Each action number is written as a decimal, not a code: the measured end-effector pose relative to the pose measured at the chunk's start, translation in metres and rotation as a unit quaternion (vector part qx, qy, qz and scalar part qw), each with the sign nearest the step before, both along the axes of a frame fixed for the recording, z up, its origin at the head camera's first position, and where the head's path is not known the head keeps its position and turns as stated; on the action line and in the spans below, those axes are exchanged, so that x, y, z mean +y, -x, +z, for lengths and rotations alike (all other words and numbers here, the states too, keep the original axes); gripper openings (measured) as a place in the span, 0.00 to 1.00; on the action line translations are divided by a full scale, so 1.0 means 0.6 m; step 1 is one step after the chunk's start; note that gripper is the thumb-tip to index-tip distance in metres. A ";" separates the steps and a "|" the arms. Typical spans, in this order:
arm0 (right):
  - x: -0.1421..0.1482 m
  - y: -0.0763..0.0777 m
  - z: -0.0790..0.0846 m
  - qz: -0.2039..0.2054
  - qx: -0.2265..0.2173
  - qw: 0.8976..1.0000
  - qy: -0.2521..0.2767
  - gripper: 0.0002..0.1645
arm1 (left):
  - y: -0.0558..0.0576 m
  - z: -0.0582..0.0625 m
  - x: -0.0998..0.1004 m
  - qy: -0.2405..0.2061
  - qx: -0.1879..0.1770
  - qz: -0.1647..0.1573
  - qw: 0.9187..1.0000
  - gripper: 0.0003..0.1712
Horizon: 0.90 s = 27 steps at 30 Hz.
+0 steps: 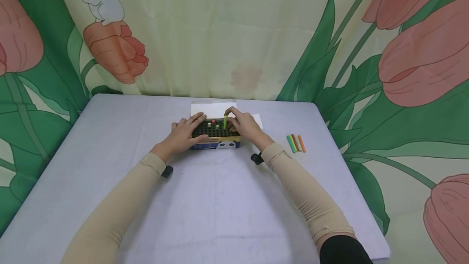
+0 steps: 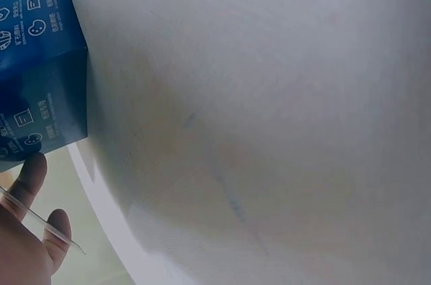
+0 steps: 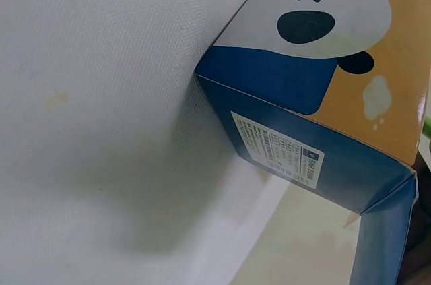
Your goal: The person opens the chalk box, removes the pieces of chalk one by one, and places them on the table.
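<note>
A blue and orange box [image 1: 216,144] with a panda print stands on the table, its top showing a black insert full of holes. Several coloured ends poke out of it, including a red stick [image 1: 213,122] and a white stick [image 1: 209,124]. My left hand [image 1: 182,135] holds the box's left end, thumb along the front edge and fingers at the far side. Over the right part of the insert, my right hand [image 1: 243,126] pinches an upright lime-green stick [image 1: 225,122] that looks like chalk. Whether its lower end sits in a hole is unclear.
To the right of the box lie several loose coloured sticks [image 1: 296,143] side by side on the white-covered table [image 1: 216,207]. The box's raised white flap [image 1: 210,108] stands behind it. A printed curtain [image 1: 220,31] hangs beyond the table's far edge.
</note>
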State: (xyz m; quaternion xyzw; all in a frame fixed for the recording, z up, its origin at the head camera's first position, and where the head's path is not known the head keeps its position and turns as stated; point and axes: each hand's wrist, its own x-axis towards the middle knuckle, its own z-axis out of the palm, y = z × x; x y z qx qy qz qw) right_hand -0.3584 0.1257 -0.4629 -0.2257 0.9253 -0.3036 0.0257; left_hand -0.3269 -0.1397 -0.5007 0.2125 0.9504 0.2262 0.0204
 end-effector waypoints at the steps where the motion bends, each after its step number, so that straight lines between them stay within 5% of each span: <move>1: 0.001 0.000 0.000 -0.001 -0.001 1.000 0.006 0.11 | 0.000 0.001 0.000 0.000 0.000 0.000 1.000 0.48; 15: 0.015 0.010 0.000 0.007 -0.064 0.986 0.152 0.16 | 0.002 -0.001 0.000 0.004 -0.001 0.000 1.000 0.48; 27: 0.028 0.010 0.008 -0.046 -0.109 0.949 0.291 0.16 | 0.004 -0.006 -0.002 0.006 0.002 0.001 1.000 0.49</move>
